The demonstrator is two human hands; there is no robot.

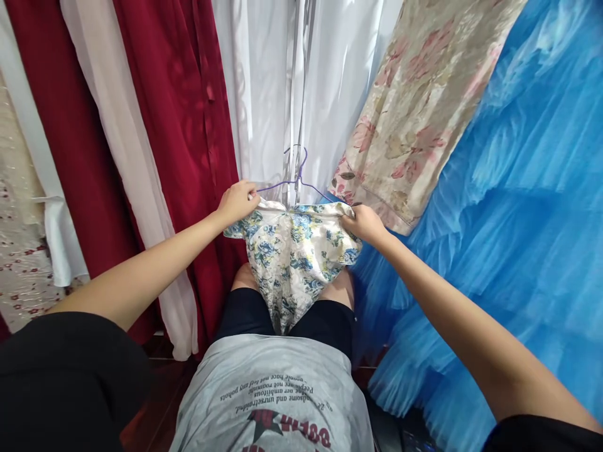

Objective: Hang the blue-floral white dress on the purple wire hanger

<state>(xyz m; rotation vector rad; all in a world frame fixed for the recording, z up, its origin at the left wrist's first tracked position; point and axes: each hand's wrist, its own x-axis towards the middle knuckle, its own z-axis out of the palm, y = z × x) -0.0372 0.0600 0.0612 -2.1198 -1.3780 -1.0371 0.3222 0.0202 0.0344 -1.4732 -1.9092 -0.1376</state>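
A short-sleeved white garment with blue flowers hangs in front of my thighs, on a thin purple wire hanger whose hook points away from me. My left hand is closed on the garment's left shoulder, by that end of the hanger. At the other shoulder, my right hand pinches the cloth with fingers curled round it. Between the two hands the neckline is stretched out. The hanger's ends are hidden under the cloth and my fingers.
Long dark red gowns and a pale pink cloth hang at the left. White drapes hang straight ahead. To the right are a beige floral dress and a ruffled blue tulle gown, close to my right arm.
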